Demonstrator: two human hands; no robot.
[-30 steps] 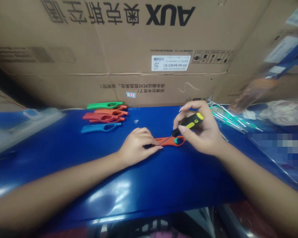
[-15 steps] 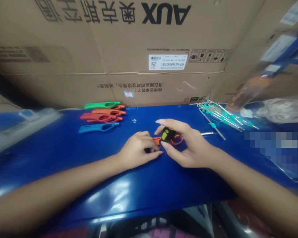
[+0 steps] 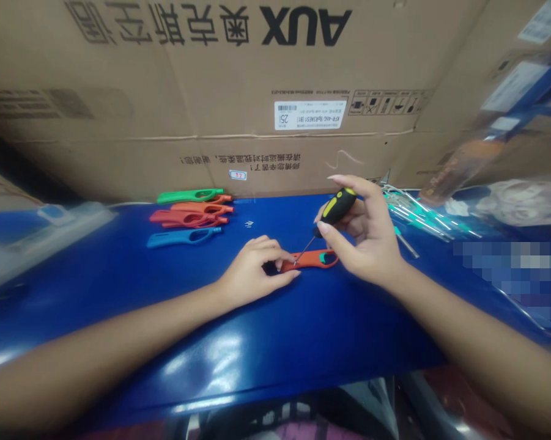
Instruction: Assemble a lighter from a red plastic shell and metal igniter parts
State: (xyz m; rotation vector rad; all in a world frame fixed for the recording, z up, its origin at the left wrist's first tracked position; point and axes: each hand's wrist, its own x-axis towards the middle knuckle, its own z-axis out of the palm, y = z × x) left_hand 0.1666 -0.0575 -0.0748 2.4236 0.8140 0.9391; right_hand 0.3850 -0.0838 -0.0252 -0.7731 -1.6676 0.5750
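Note:
An orange plastic handle piece (image 3: 310, 259) with a teal ring end lies flat on the blue table (image 3: 257, 342). My left hand (image 3: 253, 271) pinches its left end, fingers curled and pressed down on it. My right hand (image 3: 366, 235) is closed around a black-and-yellow screwdriver (image 3: 337, 206), held tilted, its thin shaft running down-left with the tip touching the orange piece near my left fingertips.
Several finished handle pieces, green, orange, red and blue (image 3: 190, 215), lie at the back left. A pile of teal-and-metal parts (image 3: 415, 211) lies at the back right. Large cardboard boxes (image 3: 238, 91) wall off the back. Clear plastic bags (image 3: 518, 201) sit far right.
My right hand has lifted the screwdriver from a steep end-on pose to a tilted one, tip down on the orange piece. My left hand has stayed on the piece.

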